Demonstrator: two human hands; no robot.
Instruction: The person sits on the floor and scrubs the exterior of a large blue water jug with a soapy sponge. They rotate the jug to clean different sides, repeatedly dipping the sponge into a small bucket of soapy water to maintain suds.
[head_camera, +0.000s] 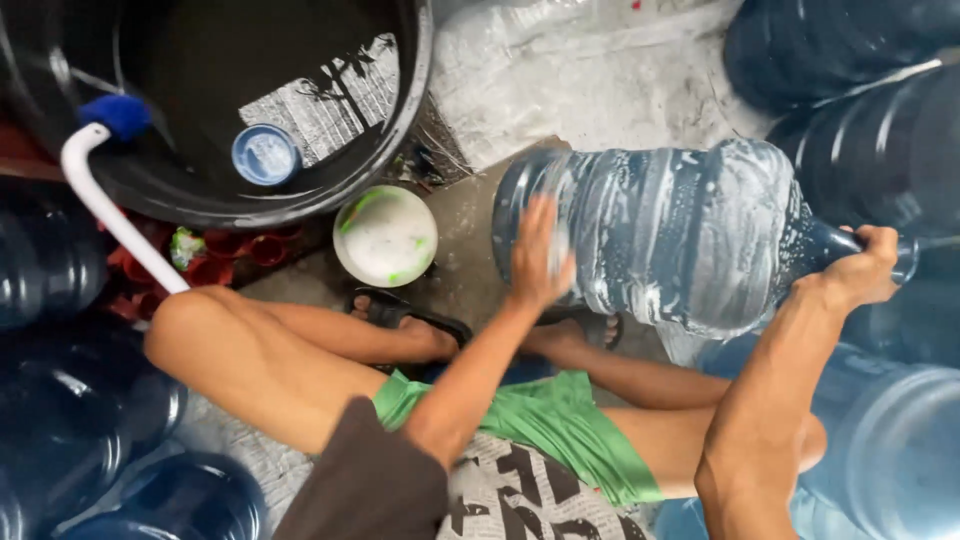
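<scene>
R hand (862, 268) clamped round the neck of the big blue translucent plastic water jug (665, 235), soap-streaked, lying on its side. Long axis runs left-right, neck to the right, base to the left. L hand (537, 255) flat and open on the jug's base end, blurred, fingers apart, gripping nothing. Jug sits above the shins, off the concrete floor (600, 90). White round bowl (385, 236) w/ suds just left; black tub (215, 190) beyond.

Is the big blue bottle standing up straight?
No, the soapy bottle lies on its side, its neck held by the right hand.
</scene>
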